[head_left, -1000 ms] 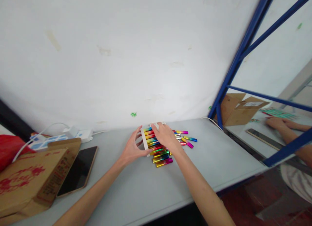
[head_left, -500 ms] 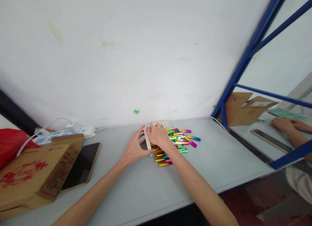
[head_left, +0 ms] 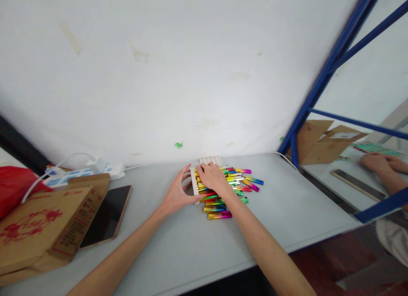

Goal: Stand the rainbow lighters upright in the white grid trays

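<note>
White tray (head_left: 193,183) in left hand (head_left: 177,194), right hand (head_left: 213,177) on rainbow tubes (head_left: 223,194)

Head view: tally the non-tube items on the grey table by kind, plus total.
Cardboard box: 1
Phone: 1
Power strip: 1
White tray held by the left hand and right hand: 1
White grid block behind the tubes: 1
Total: 5. The pile of tubes is too overlapped to count.
</note>
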Available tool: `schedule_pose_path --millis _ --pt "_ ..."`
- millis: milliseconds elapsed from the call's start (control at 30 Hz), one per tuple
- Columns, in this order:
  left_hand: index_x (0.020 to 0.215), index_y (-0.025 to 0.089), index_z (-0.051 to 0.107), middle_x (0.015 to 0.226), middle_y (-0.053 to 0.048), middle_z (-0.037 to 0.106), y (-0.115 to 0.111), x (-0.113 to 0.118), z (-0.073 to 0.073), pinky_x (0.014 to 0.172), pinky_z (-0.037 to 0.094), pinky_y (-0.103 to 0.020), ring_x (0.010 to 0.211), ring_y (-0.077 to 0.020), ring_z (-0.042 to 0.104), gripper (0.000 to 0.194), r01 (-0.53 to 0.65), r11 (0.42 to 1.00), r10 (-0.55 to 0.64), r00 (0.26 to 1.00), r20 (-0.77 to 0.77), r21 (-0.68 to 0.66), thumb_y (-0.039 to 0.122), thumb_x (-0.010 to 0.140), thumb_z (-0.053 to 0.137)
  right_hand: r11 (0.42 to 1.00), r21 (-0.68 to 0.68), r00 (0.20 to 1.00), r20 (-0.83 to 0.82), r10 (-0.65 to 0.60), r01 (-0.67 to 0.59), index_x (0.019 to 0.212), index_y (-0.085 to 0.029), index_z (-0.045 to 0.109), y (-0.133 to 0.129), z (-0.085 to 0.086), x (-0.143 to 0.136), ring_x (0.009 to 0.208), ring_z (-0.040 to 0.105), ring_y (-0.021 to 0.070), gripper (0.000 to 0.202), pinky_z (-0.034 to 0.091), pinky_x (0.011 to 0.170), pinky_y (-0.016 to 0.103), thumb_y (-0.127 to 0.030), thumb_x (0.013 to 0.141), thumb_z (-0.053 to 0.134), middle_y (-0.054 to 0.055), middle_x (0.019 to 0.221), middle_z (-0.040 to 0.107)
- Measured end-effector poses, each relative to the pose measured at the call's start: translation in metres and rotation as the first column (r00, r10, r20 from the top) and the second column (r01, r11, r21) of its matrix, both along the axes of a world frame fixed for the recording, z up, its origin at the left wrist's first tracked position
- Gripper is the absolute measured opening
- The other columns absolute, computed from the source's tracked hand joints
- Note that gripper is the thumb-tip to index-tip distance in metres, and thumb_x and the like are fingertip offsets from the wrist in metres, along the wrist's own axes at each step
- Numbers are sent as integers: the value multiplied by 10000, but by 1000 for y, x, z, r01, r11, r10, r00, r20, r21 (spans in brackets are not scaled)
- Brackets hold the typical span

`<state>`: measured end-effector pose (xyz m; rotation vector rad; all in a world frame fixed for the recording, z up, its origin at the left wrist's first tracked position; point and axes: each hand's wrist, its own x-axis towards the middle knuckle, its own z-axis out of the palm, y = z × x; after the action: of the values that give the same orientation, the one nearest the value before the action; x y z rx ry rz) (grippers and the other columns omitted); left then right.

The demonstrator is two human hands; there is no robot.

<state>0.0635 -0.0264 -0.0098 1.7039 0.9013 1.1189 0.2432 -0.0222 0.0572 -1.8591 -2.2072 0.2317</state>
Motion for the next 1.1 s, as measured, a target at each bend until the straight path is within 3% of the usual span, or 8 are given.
schedule_pose_path --millis 333,800,1100 --pt "1607 344 404 1635 -132 487 -1 0 -1 1224 503 -616 1531 -392 479 1134 39 999 -38 999 33 -17 443 647 1000 995 -35 995 -35 -96 95 1292 -242 758 -3 2 15 1256 681 278 456 475 1051 362 -453 1166 374 131 1297 770" --pt "1617 314 431 1670 -160 435 -3 -1 -4 1230 484 -631 1559 -412 432 1116 59 998 -58 998 21 -16 444 668 1004 997 74 980 -200 -15 31 1201 -195 789 4 -18 37 1186 721 241 433 455 1018 295 -457 1165 446 113 1246 807" --pt "1616 294 422 1654 -175 456 -3 0 -6 1244 464 -627 1550 -406 448 1112 57 998 -57 998 18 -9 435 677 1001 995 89 974 -228 -11 32 1237 -205 784 1 -19 41 1214 720 247 414 459 1047 300 -430 1164 444 108 1275 801"
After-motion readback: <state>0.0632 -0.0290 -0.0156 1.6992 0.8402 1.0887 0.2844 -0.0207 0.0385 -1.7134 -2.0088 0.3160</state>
